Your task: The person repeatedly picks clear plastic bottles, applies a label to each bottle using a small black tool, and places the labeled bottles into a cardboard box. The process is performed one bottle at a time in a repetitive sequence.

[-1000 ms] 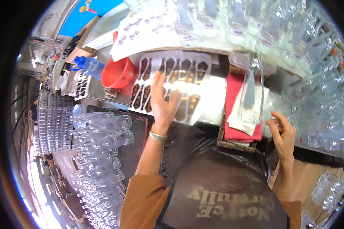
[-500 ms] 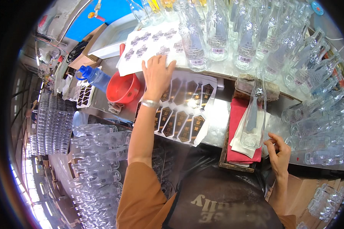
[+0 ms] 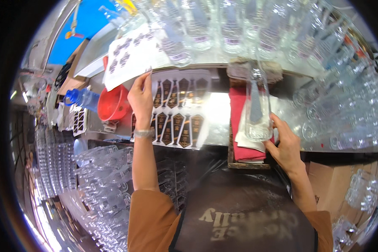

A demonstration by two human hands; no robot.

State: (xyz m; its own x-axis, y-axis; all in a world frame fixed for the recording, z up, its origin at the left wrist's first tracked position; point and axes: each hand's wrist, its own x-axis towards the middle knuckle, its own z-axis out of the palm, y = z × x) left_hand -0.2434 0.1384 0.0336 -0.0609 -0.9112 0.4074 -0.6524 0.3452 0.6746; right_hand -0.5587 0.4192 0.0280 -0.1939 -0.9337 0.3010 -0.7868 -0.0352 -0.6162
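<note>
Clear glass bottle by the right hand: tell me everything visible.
The clear, glossy glass bottle has a narrow neck and a wider body with a rounded base. A grey-blue tapered label shows on it. It lies on its side, base toward the person, on a white cloth over a red cloth, with its neck end over a rough greyish cloth. The right hand has its fingers near the base, apparently touching. The mouth is too blurred to make out.
</note>
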